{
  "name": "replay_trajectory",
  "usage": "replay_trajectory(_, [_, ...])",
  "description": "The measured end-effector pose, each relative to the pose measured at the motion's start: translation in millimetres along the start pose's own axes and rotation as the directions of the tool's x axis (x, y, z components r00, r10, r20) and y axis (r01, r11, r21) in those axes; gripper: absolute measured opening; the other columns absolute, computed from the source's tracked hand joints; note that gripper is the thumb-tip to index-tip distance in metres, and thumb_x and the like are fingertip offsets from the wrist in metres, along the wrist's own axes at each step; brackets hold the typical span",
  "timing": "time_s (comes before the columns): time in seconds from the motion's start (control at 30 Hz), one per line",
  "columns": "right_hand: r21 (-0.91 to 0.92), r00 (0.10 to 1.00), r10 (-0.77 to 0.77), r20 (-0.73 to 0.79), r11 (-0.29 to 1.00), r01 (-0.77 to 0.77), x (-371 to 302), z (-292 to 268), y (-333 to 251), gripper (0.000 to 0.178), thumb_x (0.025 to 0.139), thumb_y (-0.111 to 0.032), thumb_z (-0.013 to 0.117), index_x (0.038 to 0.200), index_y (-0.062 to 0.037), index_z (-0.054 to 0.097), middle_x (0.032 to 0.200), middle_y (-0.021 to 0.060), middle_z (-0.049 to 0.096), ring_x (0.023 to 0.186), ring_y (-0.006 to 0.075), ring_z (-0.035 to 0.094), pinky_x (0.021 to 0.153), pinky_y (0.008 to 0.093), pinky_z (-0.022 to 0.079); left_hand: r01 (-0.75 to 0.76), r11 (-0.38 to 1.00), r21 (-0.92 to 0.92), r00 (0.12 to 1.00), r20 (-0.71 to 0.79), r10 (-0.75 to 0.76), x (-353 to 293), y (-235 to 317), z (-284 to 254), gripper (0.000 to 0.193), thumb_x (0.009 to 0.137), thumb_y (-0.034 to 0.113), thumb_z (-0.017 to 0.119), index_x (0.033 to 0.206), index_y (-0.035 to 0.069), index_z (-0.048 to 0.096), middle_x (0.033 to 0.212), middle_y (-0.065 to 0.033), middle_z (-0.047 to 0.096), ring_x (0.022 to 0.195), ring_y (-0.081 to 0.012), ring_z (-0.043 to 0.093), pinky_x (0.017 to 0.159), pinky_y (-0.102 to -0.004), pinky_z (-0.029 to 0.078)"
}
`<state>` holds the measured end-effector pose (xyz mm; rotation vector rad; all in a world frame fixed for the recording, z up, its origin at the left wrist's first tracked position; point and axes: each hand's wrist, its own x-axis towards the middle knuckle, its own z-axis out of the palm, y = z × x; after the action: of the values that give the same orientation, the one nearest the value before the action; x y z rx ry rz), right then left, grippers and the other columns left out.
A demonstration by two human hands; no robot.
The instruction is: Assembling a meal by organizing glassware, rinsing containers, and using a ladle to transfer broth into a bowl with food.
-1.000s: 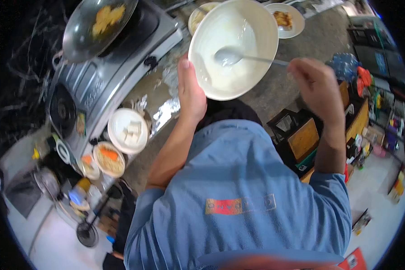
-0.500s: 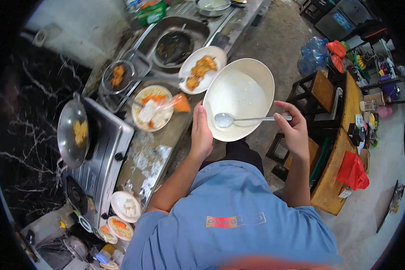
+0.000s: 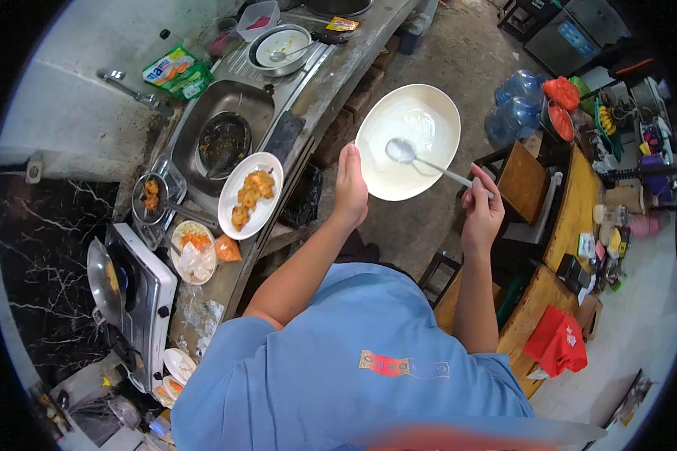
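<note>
My left hand (image 3: 351, 192) grips the left rim of an oval cream-coloured bowl (image 3: 441, 124), thumb over the edge. The bowl is tilted and a thin wet whitish film shows on its inside. In my right hand (image 3: 481, 210) is the handle end of a metal spoon (image 3: 400, 151), its head over the bowl; whether it touches the inside I cannot tell. To the left, a white plate (image 3: 230, 214) with golden fried pieces (image 3: 253, 197) rests near the counter edge. Beside it, a bowl (image 3: 179, 267) holds shredded orange and pale food and a plastic bag.
On the left counter are a sink (image 3: 241, 94) with a dark pan, a strainer (image 3: 144, 214) with a fried piece, and a gas stove (image 3: 154, 301) bearing a wok (image 3: 101, 274). A wooden table (image 3: 564, 233), stools and a red bag (image 3: 557, 342) stand at right.
My body has turned and shifted, so the counter, sink and stove now lie farther left. Both hands have carried the bowl and spoon away from the counter, and the spoon has swung to a steeper slant.
</note>
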<state>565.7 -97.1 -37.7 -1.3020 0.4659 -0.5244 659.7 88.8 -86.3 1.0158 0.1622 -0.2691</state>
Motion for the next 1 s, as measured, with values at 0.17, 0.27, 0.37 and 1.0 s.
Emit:
replay_trajectory(0.17, [0.074, 0.995, 0.067, -0.076, 0.995, -0.061, 101, 27, 42, 0.025, 0.096, -0.011, 0.056, 0.118, -0.0002, 0.064, 0.081, -0.0008, 0.058, 0.066, 0.0042, 0.047, 0.058, 0.019, 0.039, 0.01, 1.0, -0.028, 0.999, -0.04, -0.011, 96, -18, 31, 0.047, 0.105, 0.037, 0.032, 0.133, 0.0, 0.041, 0.128, -0.0122, 0.052, 0.119, -0.0171, 0.049, 0.102, -0.0303, 0.036])
replay_trajectory(0.27, [-0.002, 0.993, 0.11, -0.032, 0.994, -0.11, 160, 53, 59, 0.026, 0.097, -0.013, 0.057, 0.119, -0.002, 0.063, 0.078, -0.0009, 0.057, 0.067, 0.005, 0.05, 0.059, 0.0194, 0.04, -0.019, 0.999, -0.03, 0.998, -0.067, 0.017, 173, -26, 42, 0.047, 0.105, 0.037, 0.032, 0.132, -0.001, 0.042, 0.125, -0.0115, 0.053, 0.117, -0.0169, 0.049, 0.101, -0.0299, 0.036])
replay_trajectory(0.37, [-0.09, 0.978, 0.209, 0.014, 0.974, -0.207, 218, 74, 65, 0.028, 0.096, -0.015, 0.057, 0.121, -0.002, 0.062, 0.079, 0.0, 0.059, 0.067, 0.0055, 0.05, 0.06, 0.0195, 0.041, -0.078, 0.992, 0.094, 0.988, -0.123, 0.089, 239, -30, 52, 0.046, 0.105, 0.036, 0.031, 0.128, -0.002, 0.045, 0.121, -0.0116, 0.054, 0.114, -0.017, 0.05, 0.1, -0.0304, 0.037])
replay_trajectory(1.0, [-0.091, 0.809, 0.528, 0.258, 0.847, -0.523, 604, 131, 138, 0.036, 0.1, -0.029, 0.052, 0.127, -0.0054, 0.056, 0.096, 0.0015, 0.063, 0.072, 0.0073, 0.056, 0.063, 0.0227, 0.045, -0.064, 0.94, 0.335, 0.896, -0.396, 0.202, 565, -52, 160, 0.052, 0.105, 0.037, 0.033, 0.126, -0.007, 0.05, 0.125, -0.0162, 0.056, 0.117, -0.0225, 0.053, 0.1, -0.0319, 0.04])
